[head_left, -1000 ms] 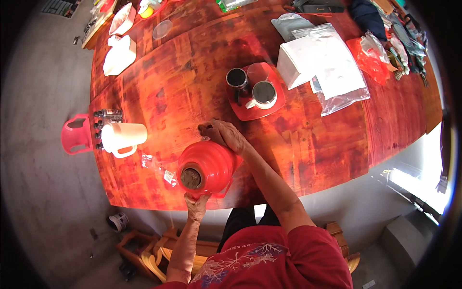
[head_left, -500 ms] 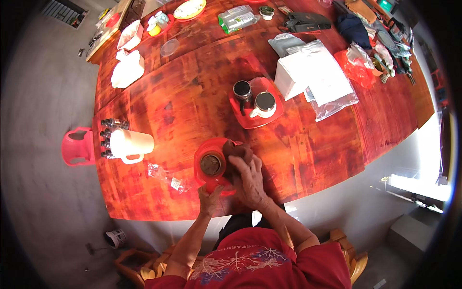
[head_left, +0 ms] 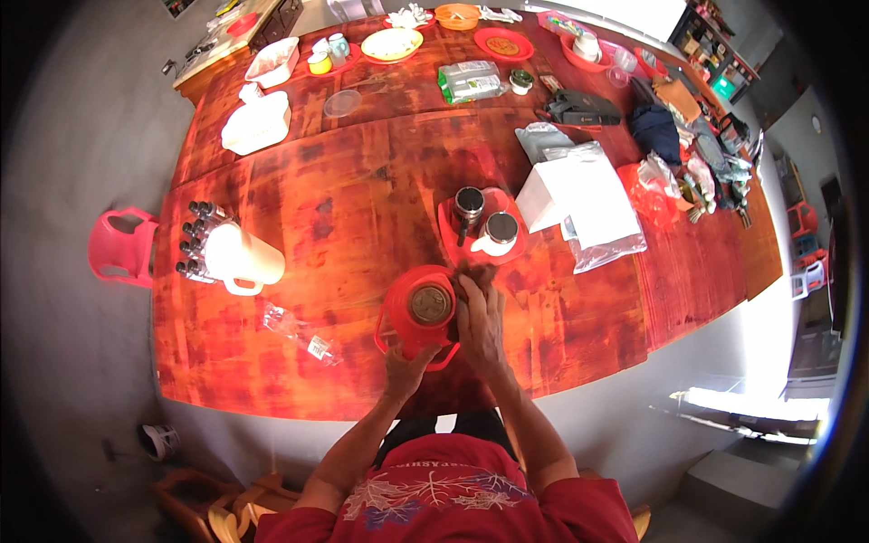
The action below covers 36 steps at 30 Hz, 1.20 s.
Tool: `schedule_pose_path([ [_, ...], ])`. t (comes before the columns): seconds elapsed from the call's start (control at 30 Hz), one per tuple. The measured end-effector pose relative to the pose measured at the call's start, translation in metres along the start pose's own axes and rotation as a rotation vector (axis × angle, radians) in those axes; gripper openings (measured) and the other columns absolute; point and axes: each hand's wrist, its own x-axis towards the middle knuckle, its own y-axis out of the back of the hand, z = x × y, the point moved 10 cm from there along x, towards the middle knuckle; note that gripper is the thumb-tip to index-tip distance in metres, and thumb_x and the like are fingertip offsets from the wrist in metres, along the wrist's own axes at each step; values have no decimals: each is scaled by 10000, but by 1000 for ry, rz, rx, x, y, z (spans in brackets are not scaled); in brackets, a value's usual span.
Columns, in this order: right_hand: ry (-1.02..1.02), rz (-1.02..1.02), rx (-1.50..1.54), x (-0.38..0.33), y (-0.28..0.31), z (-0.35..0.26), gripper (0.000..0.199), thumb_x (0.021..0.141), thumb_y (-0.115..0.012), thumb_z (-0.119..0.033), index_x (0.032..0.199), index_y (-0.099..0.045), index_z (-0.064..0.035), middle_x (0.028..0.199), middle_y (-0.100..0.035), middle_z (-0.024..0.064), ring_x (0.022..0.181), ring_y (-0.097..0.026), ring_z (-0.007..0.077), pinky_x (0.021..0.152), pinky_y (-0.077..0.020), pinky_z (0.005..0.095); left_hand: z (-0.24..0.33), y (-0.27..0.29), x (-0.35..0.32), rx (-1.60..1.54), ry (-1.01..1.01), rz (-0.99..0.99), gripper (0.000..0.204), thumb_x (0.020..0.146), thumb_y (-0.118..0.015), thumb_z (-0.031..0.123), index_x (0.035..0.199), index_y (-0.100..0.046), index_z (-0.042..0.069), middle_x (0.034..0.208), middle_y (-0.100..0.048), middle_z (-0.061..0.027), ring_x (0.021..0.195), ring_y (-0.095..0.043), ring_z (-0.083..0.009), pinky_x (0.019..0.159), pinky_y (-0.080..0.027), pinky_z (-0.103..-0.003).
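Note:
A red, rounded vessel with a dull metallic disc facing up is at the near edge of the table. What kind of vessel it is I cannot make out. My left hand grips its near side, thumb against the red rim. With my right hand I press a brown cloth to its right side, the fingers closed over the cloth. Just beyond, two lidded mugs, a dark one and a white one, stand on a red tray.
Left of my hands are a cream pitcher, several small dark-capped bottles and a clear plastic wrapper. A white box and plastic bags lie to the right. Dishes and a white tub are farther back.
The head view has shifted, showing more of the table's far end. The red vessel is turned, its red side showing more. My right hand and the cloth have moved along its right side.

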Motion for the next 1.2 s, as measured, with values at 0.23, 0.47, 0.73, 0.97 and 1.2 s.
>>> schedule_pose_path([
  [0.23, -171, -154, 363, -2, 18, 28, 322, 765, -553, 58, 1078, -523, -11, 939, -575, 105, 857, -577, 205, 781, -463, 309, -32, -3, 2, -23, 32, -64, 296, 746, -734, 283, 842, -672, 10, 742, -674, -72, 679, -629, -142, 660, -487, -308],
  [0.47, -121, -571, 54, 69, -29, -12, 291, 728, -608, -98, 1012, -572, -48, 974, -609, 164, 927, -601, 319, 801, -469, 357, -32, -6, 0, 5, 62, -64, 418, 715, -721, 434, 803, -676, 28, 727, -663, -124, 689, -650, -228, 644, -486, -360],
  [0.73, -406, -747, 287, 59, -47, -10, 259, 735, -522, -53, 989, -536, -1, 899, -618, 121, 615, -602, 230, 487, -498, 338, -54, -4, 1, 40, 133, -48, 486, 687, -727, 487, 799, -660, 18, 734, -659, -155, 718, -648, -293, 655, -484, -392],
  [0.97, -663, -567, 775, 20, -14, 35, 347, 756, -473, 101, 1081, -520, -10, 1046, -594, 106, 818, -619, 182, 578, -542, 294, -66, -12, 1, 90, 152, -90, 615, 665, -702, 573, 795, -633, -24, 723, -640, -199, 736, -639, -345, 660, -486, -438],
  [1.2, -487, -390, 700, 55, -2, 12, 339, 878, -588, -156, 1192, -469, -110, 1060, -624, 72, 501, -555, 113, 306, -365, 224, -68, -13, 1, 182, 165, -131, 645, 673, -678, 595, 842, -627, -25, 751, -639, -206, 744, -634, -359, 673, -489, -452],
])
